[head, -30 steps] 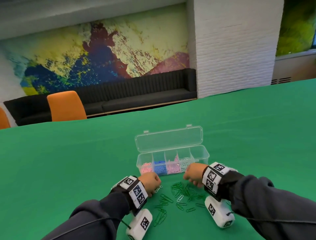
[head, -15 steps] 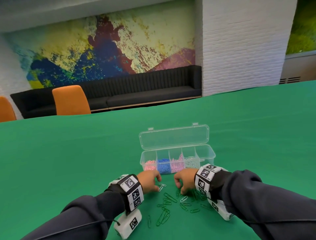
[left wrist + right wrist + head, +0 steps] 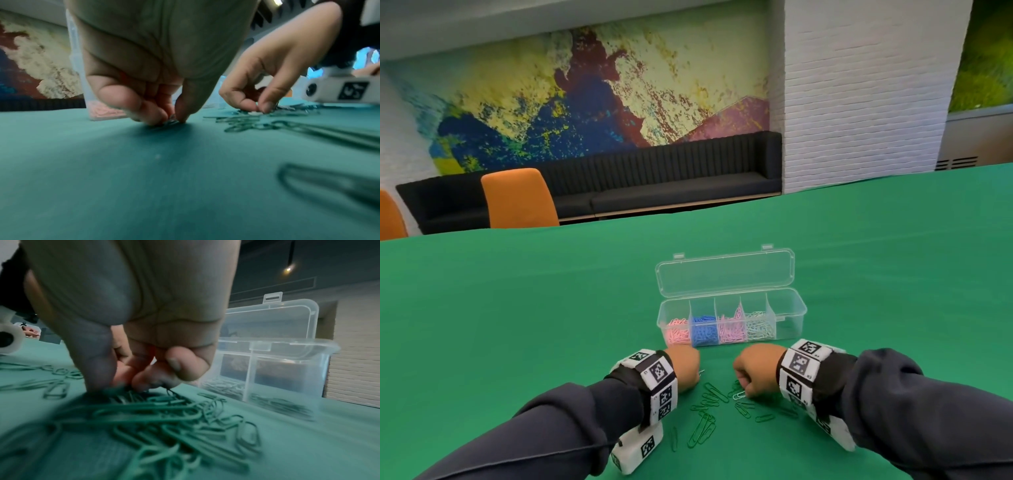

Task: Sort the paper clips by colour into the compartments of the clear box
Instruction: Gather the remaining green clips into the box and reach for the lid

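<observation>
**Q:** Where are the parts, and what is the state of each grip?

**A:** The clear box [image 3: 732,317] sits at 12 o'clock from both hands, lid open and standing behind it. Left to right, four compartments hold pink, blue, pink and white clips; the fifth looks empty. The loose green paper clips [image 3: 710,401] lie on the green tablecloth [image 3: 517,325] between the wrists and toward 6 o'clock. The left hand [image 3: 685,368] has thumb and curled fingers pinched on a small clip [image 3: 171,121] flat on the cloth; its colour cannot be told. The right hand [image 3: 755,375] has its fingertips [image 3: 141,381] closed into the pile, pinching at a white clip [image 3: 738,395] at its 7 o'clock.

**Q:** How should this step be done well?

**A:** In my judgement: isolate one clip per pinch. Green clips are tangled and match the cloth, so slide the chosen clip clear before lifting, or neighbours may hook on and travel with it. Confirm colour before release. White goes to the fourth compartment; green probably belongs in the fifth. Drop from just above the rim so the clip does not bounce across a divider.

**Q:** Any readable labels?

**A:** None. The wrist bands [image 3: 657,371] carry black-and-white square code markers only; no brand or text is legible.
</observation>
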Demonstrator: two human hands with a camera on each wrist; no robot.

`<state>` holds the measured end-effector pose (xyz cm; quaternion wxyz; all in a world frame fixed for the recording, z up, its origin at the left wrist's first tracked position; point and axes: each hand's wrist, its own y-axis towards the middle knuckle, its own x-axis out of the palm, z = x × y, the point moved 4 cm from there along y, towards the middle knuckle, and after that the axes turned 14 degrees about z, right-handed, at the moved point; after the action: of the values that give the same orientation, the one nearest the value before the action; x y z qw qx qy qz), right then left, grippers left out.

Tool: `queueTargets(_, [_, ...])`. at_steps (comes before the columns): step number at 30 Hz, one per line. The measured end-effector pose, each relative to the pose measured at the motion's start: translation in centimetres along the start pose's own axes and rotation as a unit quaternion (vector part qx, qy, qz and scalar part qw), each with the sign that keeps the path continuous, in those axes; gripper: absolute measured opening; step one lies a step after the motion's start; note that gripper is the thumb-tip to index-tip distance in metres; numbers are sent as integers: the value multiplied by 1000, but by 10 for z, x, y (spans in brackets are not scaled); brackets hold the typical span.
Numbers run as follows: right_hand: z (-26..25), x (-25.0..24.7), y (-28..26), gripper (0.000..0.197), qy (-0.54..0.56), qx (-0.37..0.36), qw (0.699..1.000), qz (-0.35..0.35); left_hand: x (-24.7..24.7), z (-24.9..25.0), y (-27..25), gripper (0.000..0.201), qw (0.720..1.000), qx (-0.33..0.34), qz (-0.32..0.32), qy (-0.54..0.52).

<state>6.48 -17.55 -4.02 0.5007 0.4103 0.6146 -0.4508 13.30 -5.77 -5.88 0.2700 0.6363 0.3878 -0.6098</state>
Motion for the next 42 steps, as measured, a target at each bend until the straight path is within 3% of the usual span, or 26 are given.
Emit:
queueTargets(4, [6,5,2,21,-23,22,999,-17,-2,2,-10,28,999,17,-10,28])
queueTargets(9, [25,-2,-6,26,84,58,995,8,-7,1,-4,24,999,8,10,-36])
queueTargets(13, [15,2,-2,12,82,54,995,-4,-52,15,11,34,986,21,88,-138])
queueTargets(16, [3,11,5,15,11,49,999,-17,-90,31,34,26,967,29,177,-180])
queueTargets(19, [2,10,4,22,-8,59,998,-22,-103,50,64,18,961,21,187,-204])
queueTargets(23, [13,5,-6,15,44,75,996,-26,-91,58,88,36,970,-7,162,-182])
queueTargets(26, [31,-9,-12,14,144,94,985,0,-88,42,76,20,961,-13,188,-203])
queueTargets(29, [54,-37,-7,21,206,114,969,78,-83,15,46,18,949,-13,208,-236])
queueTargets(32, [72,-64,7,21,256,147,939,177,-70,-11,14,13,953,-11,191,-233])
queueTargets(35, [78,-71,11,9,256,177,930,195,-49,-25,-17,9,966,-10,137,-220])
queueTargets(37, [78,-64,5,7,252,190,931,185,-32,-31,-37,5,978,-14,71,-197])
queueTargets(40, [81,-47,-16,8,229,218,941,121,-5,-36,-68,29,978,-44,-58,-196])
queueTargets(42, [83,-32,-29,11,174,243,953,52,2,-31,-83,40,983,-38,-88,-158])
